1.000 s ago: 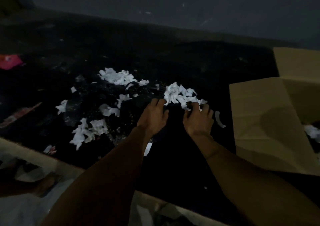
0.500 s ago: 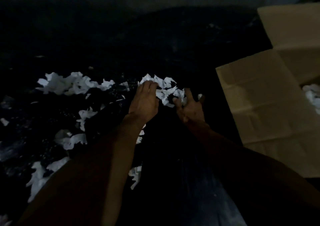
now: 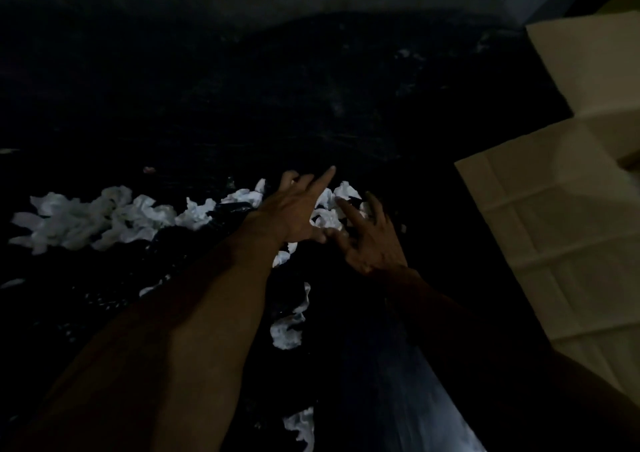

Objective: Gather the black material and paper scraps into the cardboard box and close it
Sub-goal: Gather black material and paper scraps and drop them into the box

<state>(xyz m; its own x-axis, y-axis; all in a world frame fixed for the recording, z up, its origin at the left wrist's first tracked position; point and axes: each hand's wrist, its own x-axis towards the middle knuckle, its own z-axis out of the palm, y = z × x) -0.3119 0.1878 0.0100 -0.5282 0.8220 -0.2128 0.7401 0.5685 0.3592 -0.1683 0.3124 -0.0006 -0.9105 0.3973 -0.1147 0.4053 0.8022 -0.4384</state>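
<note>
White crumpled paper scraps lie in a band across a dark surface, mixed with shiny black material. A smaller clump of scraps sits between my hands. My left hand reaches over that clump, fingers spread, index finger pointing forward. My right hand is just right of it, fingers spread and curled above the scraps. Neither hand visibly grips anything. The open cardboard box stands at the right, one flap folded toward me.
More scraps lie near my left forearm and lower down. The scene is very dim. A pale wall runs along the top. The box's far flap rises at the upper right.
The view has moved closer and lower. Both hands reached forward over the small clump and their fingers spread apart. The box sits further right in view.
</note>
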